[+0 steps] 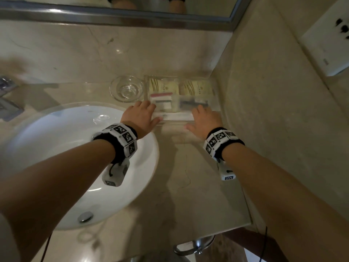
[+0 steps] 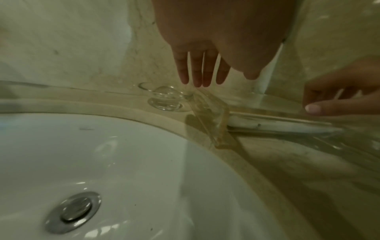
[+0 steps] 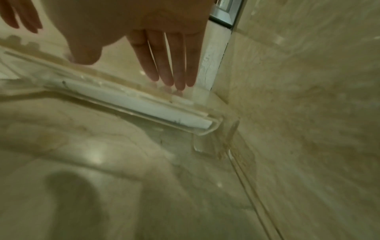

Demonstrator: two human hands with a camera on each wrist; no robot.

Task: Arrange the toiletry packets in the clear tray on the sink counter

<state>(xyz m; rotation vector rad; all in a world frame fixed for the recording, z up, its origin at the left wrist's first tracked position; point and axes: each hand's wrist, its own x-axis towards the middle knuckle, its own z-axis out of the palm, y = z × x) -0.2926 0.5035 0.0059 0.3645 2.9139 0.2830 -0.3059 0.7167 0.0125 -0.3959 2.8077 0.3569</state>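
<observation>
The clear tray [image 1: 216, 91] sits in the counter's back right corner against the side wall. Inside lie two cream packets [image 1: 162, 86] at the back, a pink-and-green striped packet [image 1: 162, 100], a clear packet with a dark item [image 1: 192, 104], and a long white packet [image 1: 177, 116] along the front. My left hand [image 1: 143, 114] lies flat with straight fingers [image 2: 201, 68] over the tray's near left corner [image 2: 211, 116]. My right hand [image 1: 204, 118] is spread over the near right corner [image 3: 216, 125], fingers [image 3: 168, 65] straight, holding nothing. The long white packet [image 3: 133, 100] shows through the front wall.
A small glass dish [image 1: 126, 88] stands just left of the tray, near my left fingertips. The white sink basin [image 1: 75, 157] with its metal drain [image 1: 86, 216] lies under my left forearm. A faucet [image 1: 7, 95] is far left; a wall outlet [image 1: 328, 40] is far right.
</observation>
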